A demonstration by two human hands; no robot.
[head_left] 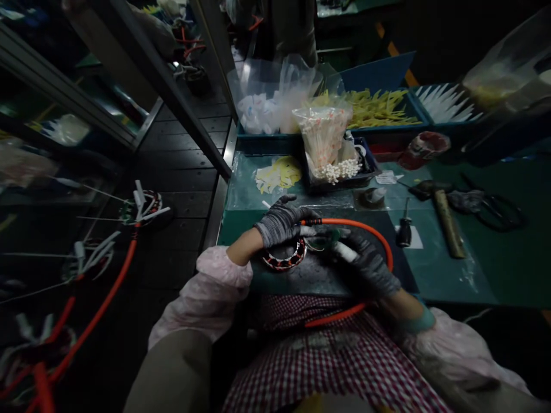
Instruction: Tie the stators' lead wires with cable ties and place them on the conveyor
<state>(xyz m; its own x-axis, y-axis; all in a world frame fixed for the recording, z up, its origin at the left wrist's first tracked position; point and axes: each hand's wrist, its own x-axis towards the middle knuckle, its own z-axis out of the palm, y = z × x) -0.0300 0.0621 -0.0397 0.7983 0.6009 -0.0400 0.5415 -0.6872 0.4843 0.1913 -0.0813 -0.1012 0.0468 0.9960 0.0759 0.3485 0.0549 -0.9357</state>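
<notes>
My left hand (282, 221), in a grey striped glove, is closed around the end of an orange cable (361, 223), beside its black-banded section. Just below it, a ring-shaped wound coil (284, 259) with black, red and white parts lies on the dark work mat (318, 278). My right hand (370, 267), also gloved, has its fingers closed near some thin wires and a small green thing (337, 234); what it grips is blurred. A white piece shows at its thumb side. From the left hand the cable loops right, passes behind the right hand and comes down over my checked apron.
Behind the mat stand a box of bundled white sticks (329, 149) and a bin of yellow strips (379, 109). A screwdriver (404, 226), hammer (447, 221) and scissors (495, 203) lie at right. Coils with orange cables (116, 287) hang at left beside a metal post (166, 92).
</notes>
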